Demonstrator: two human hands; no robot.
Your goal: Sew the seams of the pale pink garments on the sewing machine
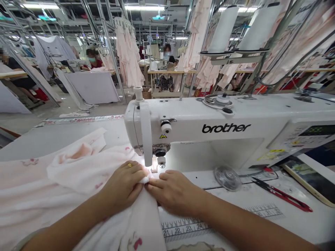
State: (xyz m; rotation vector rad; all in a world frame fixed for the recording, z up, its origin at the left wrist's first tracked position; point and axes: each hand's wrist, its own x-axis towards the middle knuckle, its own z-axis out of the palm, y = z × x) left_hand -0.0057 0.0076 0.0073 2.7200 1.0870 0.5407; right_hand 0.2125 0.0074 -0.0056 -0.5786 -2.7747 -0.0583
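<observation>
A white sewing machine (183,118) with "brother" on its arm stands before me, its lamp lighting the needle area. Pale pink fleece fabric (86,174) with small printed figures spreads over the left of the table and runs under my hands. My left hand (123,184), a ring on one finger, is closed on the fabric's edge just in front of the presser foot (154,164). Close beside it, my right hand (175,191) pinches the same edge with its fingers curled. The fingertips nearly meet, and the needle itself is hidden in glare.
Red-handled thread snips (285,196), a clear round bobbin case (227,177) and a phone (311,177) lie to the right. A printed ruler (183,228) runs along the table's front. Thread cones (223,31) rise behind the machine. Co-workers sit at other machines beyond.
</observation>
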